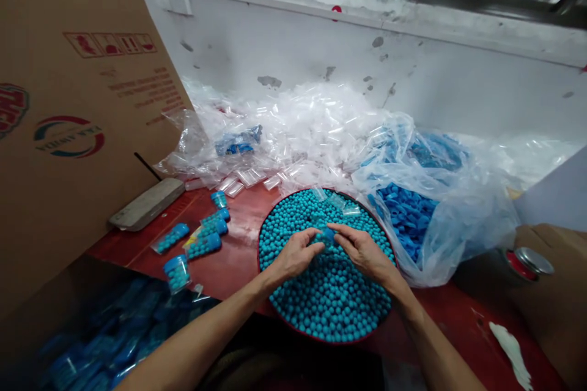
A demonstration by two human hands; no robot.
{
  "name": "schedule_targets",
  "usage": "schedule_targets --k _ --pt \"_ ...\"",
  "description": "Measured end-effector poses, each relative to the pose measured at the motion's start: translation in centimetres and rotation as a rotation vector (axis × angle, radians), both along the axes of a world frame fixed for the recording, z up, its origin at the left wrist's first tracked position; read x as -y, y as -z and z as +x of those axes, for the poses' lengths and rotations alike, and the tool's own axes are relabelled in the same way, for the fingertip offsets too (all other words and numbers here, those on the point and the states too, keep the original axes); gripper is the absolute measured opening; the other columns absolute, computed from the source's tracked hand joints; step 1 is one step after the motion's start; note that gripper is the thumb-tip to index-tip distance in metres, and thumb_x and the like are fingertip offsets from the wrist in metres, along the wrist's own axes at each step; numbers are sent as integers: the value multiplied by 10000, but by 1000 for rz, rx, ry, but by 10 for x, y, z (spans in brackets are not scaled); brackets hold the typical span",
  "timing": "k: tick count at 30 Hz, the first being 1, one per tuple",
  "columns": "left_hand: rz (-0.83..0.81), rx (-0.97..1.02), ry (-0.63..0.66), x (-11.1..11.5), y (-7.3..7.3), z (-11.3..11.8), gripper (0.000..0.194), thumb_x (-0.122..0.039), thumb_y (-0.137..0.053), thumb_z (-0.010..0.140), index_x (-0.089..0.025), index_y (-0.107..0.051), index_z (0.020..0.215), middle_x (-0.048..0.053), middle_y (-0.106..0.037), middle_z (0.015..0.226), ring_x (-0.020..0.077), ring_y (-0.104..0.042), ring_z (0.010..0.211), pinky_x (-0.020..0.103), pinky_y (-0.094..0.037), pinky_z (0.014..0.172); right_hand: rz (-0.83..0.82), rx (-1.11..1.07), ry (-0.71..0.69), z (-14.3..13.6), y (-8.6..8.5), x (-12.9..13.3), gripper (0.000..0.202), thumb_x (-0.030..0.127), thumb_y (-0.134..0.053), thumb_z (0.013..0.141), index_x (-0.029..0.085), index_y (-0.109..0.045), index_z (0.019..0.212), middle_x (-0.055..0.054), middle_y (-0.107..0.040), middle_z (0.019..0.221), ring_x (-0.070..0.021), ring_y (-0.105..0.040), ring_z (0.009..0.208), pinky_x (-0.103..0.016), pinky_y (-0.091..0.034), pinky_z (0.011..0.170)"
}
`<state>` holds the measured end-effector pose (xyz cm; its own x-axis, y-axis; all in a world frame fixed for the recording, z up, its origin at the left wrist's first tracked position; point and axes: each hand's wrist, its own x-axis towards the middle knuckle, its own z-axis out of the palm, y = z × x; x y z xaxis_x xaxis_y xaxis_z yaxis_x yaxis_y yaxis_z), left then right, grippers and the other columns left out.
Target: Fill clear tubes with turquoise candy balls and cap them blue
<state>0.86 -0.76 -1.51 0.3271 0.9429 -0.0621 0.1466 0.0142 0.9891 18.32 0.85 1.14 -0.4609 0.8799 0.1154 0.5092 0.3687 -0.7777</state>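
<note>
Over a round red-rimmed tub (260,256) full of turquoise balls (330,311), my two hands meet. My left hand (298,253) is closed with thumb and fingers around a small clear plastic container, mostly hidden behind the fingers. Pinched in my right hand (364,253) is a blue cap (328,234), held against the container; I cannot tell whether it is seated. More clear containers (352,211) lie on the balls at the tub's far side. Several capped containers filled with balls (204,246) rest on the red table to the left.
A large pile of clear containers (316,122) lies along the wall. Blue caps (408,213) fill an open plastic bag (444,250) at right. A cardboard box (92,91) stands left beside a grey block (147,204). Filled containers (105,342) lie below the table's left edge.
</note>
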Motion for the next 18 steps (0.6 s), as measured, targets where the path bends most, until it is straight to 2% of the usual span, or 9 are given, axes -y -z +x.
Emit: schedule_targets --k 4,8,10,14,18 --pt "-141 54 39 0 3 -4 235 -295 -474 731 -152 -506 914 -35 -522 689 59 -450 460 162 -317 398 4 137 -48 11 -4 2 274 270 -430 811 215 -605 1015 -44 -647 943 -189 -580 857 -329 -413 798" --pt "-135 57 68 1 4 -1 278 -296 -493 727 -162 -496 971 -40 -510 688 58 -468 452 159 -324 383 -26 12 74 10 -4 2 290 292 -392 832 198 -546 1059 -16 -621 795 -143 -558 700 -263 -431 668" --pt "-127 94 78 2 4 1 283 -291 -492 733 -161 -495 985 -34 -517 709 59 -479 460 162 -337 390 -33 -45 91 4 -2 4 260 292 -400 829 194 -551 1015 1 -595 753 -125 -531 658 -240 -418 628" --pt "-145 149 51 4 2 0 280 -301 -502 737 -151 -490 973 -28 -518 721 52 -482 450 155 -326 377 -52 -55 56 -2 5 8 209 288 -399 828 192 -567 907 20 -550 697 -113 -495 630 -226 -398 606" --pt "-199 170 64 5 3 -4 313 -324 -498 745 -150 -469 1004 -23 -531 719 56 -497 447 151 -323 373 -48 -55 128 -2 6 12 219 307 -383 834 191 -545 926 11 -554 702 -124 -508 647 -230 -403 611"
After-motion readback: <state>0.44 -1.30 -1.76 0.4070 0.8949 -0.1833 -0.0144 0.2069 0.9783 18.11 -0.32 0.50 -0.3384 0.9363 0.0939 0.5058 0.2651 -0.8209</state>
